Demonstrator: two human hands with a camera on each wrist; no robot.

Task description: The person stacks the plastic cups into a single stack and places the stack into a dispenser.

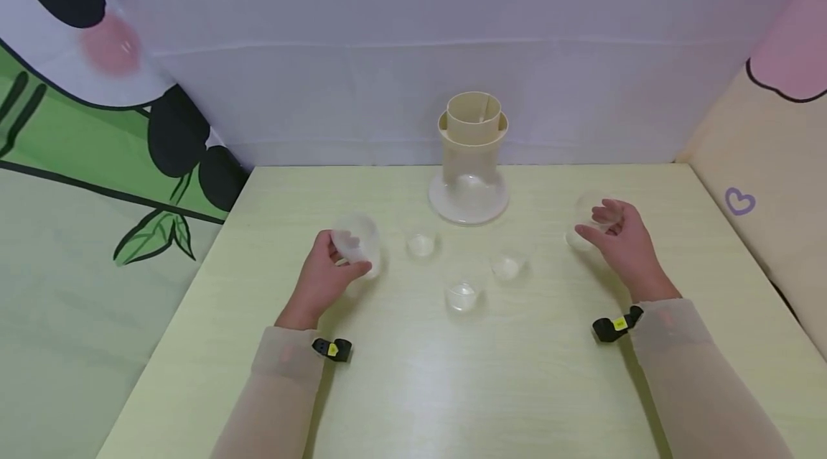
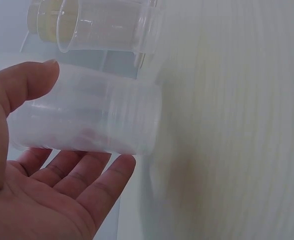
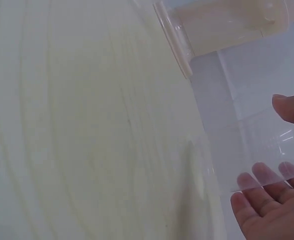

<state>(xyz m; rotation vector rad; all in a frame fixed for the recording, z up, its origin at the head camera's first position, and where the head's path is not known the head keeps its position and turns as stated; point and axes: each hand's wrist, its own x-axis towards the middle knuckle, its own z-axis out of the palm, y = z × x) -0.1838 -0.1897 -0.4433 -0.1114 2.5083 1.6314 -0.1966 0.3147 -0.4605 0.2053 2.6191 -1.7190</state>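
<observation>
My left hand (image 1: pixel 326 269) grips what looks like a stack of cloudy plastic cups (image 2: pixel 87 110), thumb on one side and fingers on the other. Several rings show near the stack's lower end; whether it touches the table I cannot tell. At the right, my right hand (image 1: pixel 620 236) curls round a clear plastic cup (image 1: pixel 573 238), and its fingertips (image 3: pixel 246 181) show against the cup's side. Between the hands stand three clear cups (image 1: pixel 422 244), (image 1: pixel 508 265), (image 1: pixel 462 295).
A cream-coloured holder (image 1: pixel 472 150) of upright tubes on a round white base (image 1: pixel 468 207) stands at the table's back edge. Behind it hangs a pale cloth (image 1: pixel 349 85). The light wooden table (image 1: pixel 439 387) is bordered by printed cloth at both sides.
</observation>
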